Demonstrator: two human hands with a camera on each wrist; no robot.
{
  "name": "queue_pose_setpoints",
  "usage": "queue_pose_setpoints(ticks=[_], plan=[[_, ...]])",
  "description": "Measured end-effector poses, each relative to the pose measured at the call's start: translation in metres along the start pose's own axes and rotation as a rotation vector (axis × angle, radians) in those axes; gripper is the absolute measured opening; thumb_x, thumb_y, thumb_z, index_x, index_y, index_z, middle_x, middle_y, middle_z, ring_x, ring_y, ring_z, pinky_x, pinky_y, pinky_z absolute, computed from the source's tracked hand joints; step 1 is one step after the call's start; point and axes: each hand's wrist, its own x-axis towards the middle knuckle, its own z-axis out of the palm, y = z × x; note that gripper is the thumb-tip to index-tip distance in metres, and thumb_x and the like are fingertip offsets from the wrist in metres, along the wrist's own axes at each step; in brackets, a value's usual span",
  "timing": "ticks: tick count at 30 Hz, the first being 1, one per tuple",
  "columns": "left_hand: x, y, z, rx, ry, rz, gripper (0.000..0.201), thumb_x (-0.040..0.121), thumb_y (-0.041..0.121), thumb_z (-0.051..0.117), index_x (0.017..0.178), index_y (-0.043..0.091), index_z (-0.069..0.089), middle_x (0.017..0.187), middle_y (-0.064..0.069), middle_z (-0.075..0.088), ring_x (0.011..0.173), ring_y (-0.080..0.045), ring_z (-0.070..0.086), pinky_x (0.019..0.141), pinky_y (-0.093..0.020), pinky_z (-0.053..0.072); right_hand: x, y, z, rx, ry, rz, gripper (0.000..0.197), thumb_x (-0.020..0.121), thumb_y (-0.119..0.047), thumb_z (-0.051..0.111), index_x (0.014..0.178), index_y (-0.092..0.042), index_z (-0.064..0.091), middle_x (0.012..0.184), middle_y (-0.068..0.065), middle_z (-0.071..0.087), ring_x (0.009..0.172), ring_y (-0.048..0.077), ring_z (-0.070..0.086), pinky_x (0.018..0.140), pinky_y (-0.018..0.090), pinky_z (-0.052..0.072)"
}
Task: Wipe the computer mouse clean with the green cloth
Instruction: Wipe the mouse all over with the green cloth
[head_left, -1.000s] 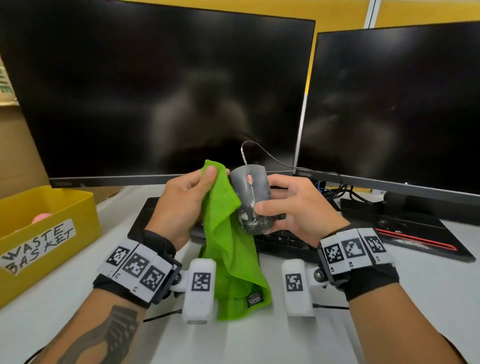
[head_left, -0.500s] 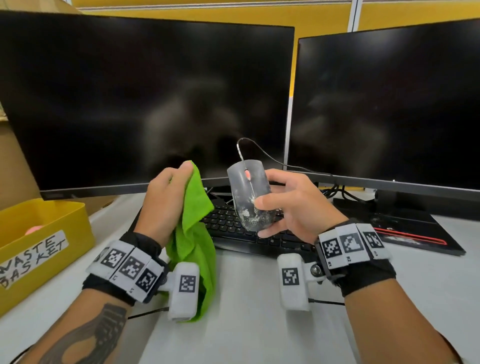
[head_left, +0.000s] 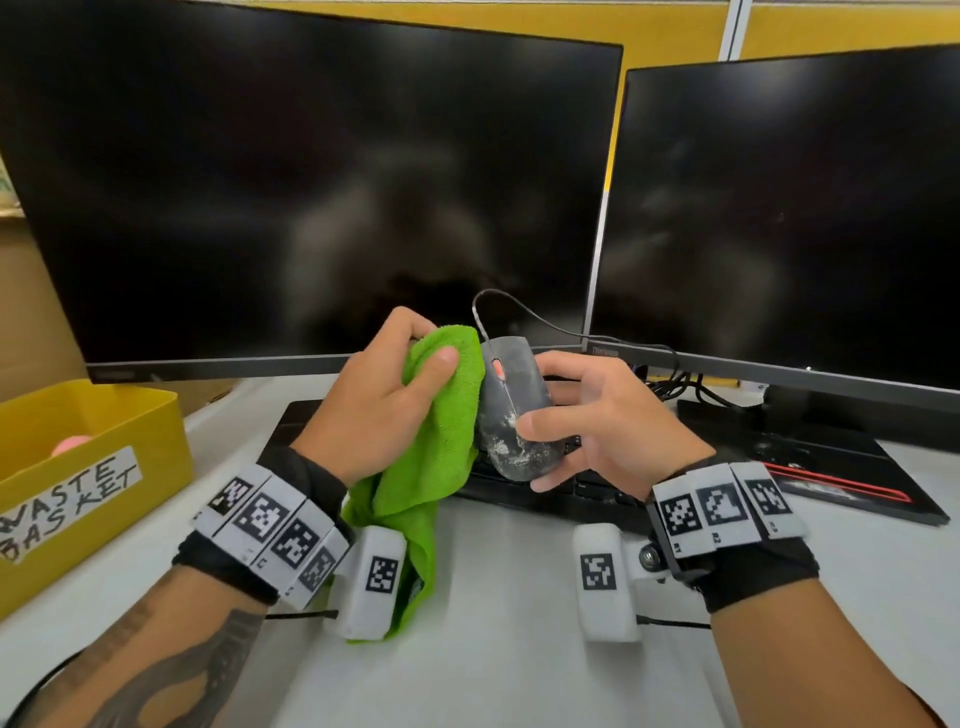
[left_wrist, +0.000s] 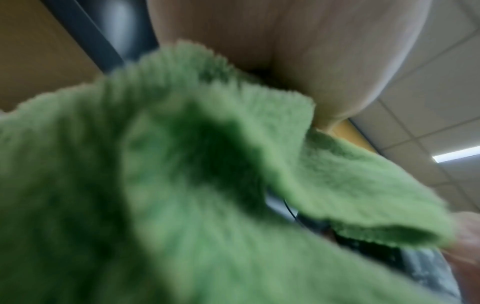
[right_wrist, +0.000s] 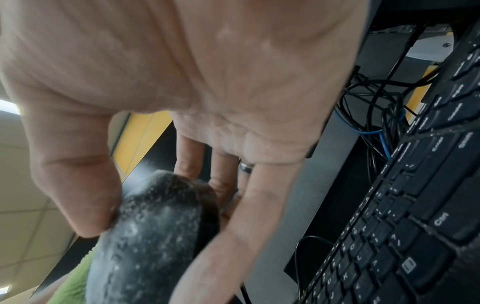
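Note:
A grey wired computer mouse (head_left: 511, 400) with white grime on its back is held up above the keyboard by my right hand (head_left: 587, 415), thumb on top and fingers behind it. The right wrist view shows the speckled mouse (right_wrist: 155, 236) pinched between thumb and fingers. My left hand (head_left: 384, 395) grips a bunched green cloth (head_left: 441, 441) and holds its top fold against the mouse's left side. The rest of the cloth hangs down toward the desk. In the left wrist view the blurred green cloth (left_wrist: 182, 185) fills most of the picture.
Two dark monitors (head_left: 311, 197) stand behind. A black keyboard (head_left: 561, 493) lies under the hands. A yellow bin (head_left: 104, 452) labelled "waste basket" sits at the left. A closed black laptop (head_left: 841, 467) and tangled cables (head_left: 691, 389) are at the right.
The left hand with the cloth drew away to the left, then came back against the mouse's left side. The right hand kept holding the mouse raised.

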Motion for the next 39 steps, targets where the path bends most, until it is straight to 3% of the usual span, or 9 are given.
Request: queue_pose_setpoints(ticks=[3,6,11,17,23,29,32,36,39], plan=[[0.0,-0.003,-0.002,0.002,0.257,-0.026,0.015,0.097,0.032,0.067,0.092,0.024,0.055,0.076,-0.006,0.068,0.072,-0.029,0.065,0.071,-0.049,0.055,-0.001,-0.001,-0.001,0.002,0.02,-0.012,0.045,0.072,-0.007,0.076,0.115,-0.02,0.075,0.111,0.025,0.075,0.094,0.046,0.075,0.063,0.049,0.063],[0.0,-0.007,-0.004,0.03,0.359,-0.077,0.019,0.094,0.027,0.072,0.089,0.023,0.054,0.067,-0.001,0.068,0.059,-0.023,0.062,0.06,-0.041,0.051,-0.003,-0.005,0.0,0.04,0.008,-0.033,0.046,0.074,-0.006,0.074,0.12,-0.012,0.071,0.112,0.028,0.073,0.09,0.042,0.075,0.062,0.047,0.063],[0.0,-0.001,0.004,-0.161,0.269,-0.181,0.017,0.092,0.019,0.079,0.092,0.015,0.062,0.068,-0.01,0.072,0.055,-0.018,0.061,0.055,-0.033,0.049,0.001,-0.001,0.01,-0.01,-0.017,-0.001,0.043,0.077,0.0,0.078,0.118,-0.014,0.073,0.11,0.027,0.074,0.088,0.041,0.075,0.059,0.046,0.062],[-0.001,0.011,0.006,-0.534,0.149,-0.317,0.031,0.102,0.034,0.064,0.082,0.014,0.077,0.076,-0.003,0.072,0.072,-0.017,0.067,0.072,-0.032,0.054,0.002,0.003,0.007,-0.051,0.057,0.039,0.038,0.082,0.006,0.075,0.114,-0.014,0.074,0.109,0.026,0.074,0.087,0.039,0.076,0.061,0.049,0.063],[-0.006,0.004,0.005,-0.528,0.022,-0.221,0.002,0.088,0.011,0.079,0.087,0.01,0.077,0.095,-0.02,0.08,0.089,-0.026,0.075,0.092,-0.04,0.06,0.001,0.002,0.011,-0.064,0.03,0.039,0.039,0.083,0.006,0.076,0.116,-0.014,0.075,0.111,0.028,0.073,0.086,0.039,0.075,0.057,0.043,0.061],[-0.007,0.0,0.003,-0.566,0.008,-0.268,0.038,0.061,0.027,0.09,0.089,0.007,0.073,0.092,-0.022,0.08,0.081,-0.026,0.077,0.084,-0.04,0.065,0.001,0.003,0.013,-0.056,-0.013,0.039,0.037,0.084,0.005,0.075,0.115,-0.015,0.076,0.112,0.028,0.073,0.083,0.032,0.074,0.057,0.042,0.061],[-0.006,-0.001,0.003,-0.598,0.009,-0.301,0.031,0.069,0.022,0.087,0.091,0.005,0.074,0.095,-0.025,0.08,0.084,-0.032,0.078,0.087,-0.046,0.064,0.0,0.003,0.013,-0.046,-0.02,0.047,0.038,0.084,0.006,0.074,0.115,-0.016,0.076,0.112,0.029,0.072,0.081,0.03,0.073,0.057,0.041,0.061],[-0.006,-0.003,0.001,-0.643,0.013,-0.331,0.023,0.074,0.016,0.081,0.095,0.007,0.078,0.089,-0.019,0.081,0.076,-0.025,0.078,0.078,-0.038,0.065,0.0,0.002,0.013,-0.038,-0.024,0.05,0.039,0.084,0.007,0.074,0.117,-0.015,0.076,0.112,0.03,0.072,0.081,0.032,0.073,0.056,0.041,0.061],[-0.007,-0.004,0.0,-0.636,0.004,-0.333,0.033,0.071,0.015,0.084,0.102,0.004,0.078,0.096,-0.023,0.08,0.083,-0.03,0.077,0.089,-0.045,0.063,0.0,0.002,0.013,-0.044,-0.024,0.046,0.04,0.083,0.008,0.074,0.115,-0.015,0.076,0.11,0.031,0.072,0.08,0.031,0.073,0.058,0.043,0.062]])
